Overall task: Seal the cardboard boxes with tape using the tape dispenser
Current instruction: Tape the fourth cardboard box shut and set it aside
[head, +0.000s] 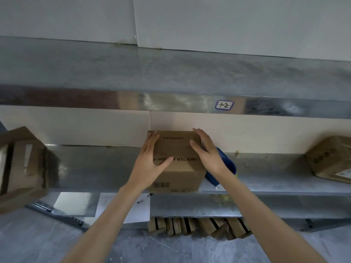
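A person is pressing both hands onto a cardboard box (177, 147) at the centre of the frame, where it is sitting on a metal shelf (284, 179) against the pale back wall. Judging by the pose, the flaps are being held shut ahead of taping; whether any tape is already running along the seam cannot be told.

The left hand (150, 160) is lying flat on the box top, fingers straight and pointing towards the wall, thumb stretching across the printed lettering. The right hand (207, 154) is resting on the box's upper right edge, fingers extended and only slightly bent. Neither hand is gripping anything.

Partly hidden behind the right wrist, a blue object (226, 164) is lying on the shelf just beside the box. It may be the tape dispenser, though too little of it is showing to be sure. The next move is likely calling for one hand to keep the flaps down while the other is fetching the dispenser.

A second box (22, 168) is waiting at the left edge of the frame, a third box (330, 158) at the right.
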Tool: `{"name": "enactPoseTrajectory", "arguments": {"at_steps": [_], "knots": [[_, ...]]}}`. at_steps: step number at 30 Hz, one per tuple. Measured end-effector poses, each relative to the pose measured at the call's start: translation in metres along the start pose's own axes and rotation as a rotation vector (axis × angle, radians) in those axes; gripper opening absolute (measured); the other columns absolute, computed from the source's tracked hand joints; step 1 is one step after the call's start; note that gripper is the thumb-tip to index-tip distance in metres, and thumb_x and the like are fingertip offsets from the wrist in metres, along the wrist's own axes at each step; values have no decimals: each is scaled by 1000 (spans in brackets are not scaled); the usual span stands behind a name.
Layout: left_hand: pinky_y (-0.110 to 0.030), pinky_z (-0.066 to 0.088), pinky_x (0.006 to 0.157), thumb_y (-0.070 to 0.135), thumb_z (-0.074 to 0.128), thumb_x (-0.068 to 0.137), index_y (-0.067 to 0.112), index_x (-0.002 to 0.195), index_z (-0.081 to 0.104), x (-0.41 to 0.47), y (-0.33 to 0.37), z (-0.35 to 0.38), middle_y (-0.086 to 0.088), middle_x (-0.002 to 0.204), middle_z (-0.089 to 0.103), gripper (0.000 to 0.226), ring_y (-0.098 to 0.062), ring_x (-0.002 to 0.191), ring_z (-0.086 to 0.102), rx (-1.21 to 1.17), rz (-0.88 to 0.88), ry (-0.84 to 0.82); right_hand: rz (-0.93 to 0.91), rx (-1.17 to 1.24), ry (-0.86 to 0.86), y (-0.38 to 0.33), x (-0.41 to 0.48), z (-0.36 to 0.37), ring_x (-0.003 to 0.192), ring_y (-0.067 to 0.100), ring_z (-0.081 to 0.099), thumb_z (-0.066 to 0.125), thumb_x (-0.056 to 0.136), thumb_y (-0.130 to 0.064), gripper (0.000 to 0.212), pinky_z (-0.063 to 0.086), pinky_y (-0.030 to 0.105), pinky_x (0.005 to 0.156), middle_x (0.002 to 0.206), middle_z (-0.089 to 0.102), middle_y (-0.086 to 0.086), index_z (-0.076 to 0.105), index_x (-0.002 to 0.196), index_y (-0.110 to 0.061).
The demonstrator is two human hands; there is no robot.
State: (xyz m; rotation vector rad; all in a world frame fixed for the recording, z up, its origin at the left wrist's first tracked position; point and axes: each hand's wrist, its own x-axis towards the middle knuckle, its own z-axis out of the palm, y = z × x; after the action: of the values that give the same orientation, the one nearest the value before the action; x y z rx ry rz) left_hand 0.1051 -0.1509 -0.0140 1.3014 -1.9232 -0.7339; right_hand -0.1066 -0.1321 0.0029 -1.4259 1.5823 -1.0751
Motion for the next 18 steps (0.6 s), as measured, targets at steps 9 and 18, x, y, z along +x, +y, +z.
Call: {"name": "enactPoseTrajectory", "arguments": {"at_steps": [9, 18], "knots": [[-33, 16, 122, 61, 63, 81, 24, 154, 32, 2, -14, 7, 13, 163, 23, 87, -3, 151, 11, -72, 73, 27, 24, 49, -30, -1, -3, 14, 147, -4, 3, 44, 101, -44, 52, 12, 32, 122, 163, 4, -22, 29, 150, -45], [-35, 11, 124, 61, 36, 97, 23, 151, 40, 8, -25, -7, 12, 160, 27, 67, -7, 152, 7, 360, 326, -142, -301, -700, -340, 5, 7, 0, 148, 4, -20, 12, 96, -67, 53, -14, 38, 122, 159, 5, -27, 24, 145, -53]]}}
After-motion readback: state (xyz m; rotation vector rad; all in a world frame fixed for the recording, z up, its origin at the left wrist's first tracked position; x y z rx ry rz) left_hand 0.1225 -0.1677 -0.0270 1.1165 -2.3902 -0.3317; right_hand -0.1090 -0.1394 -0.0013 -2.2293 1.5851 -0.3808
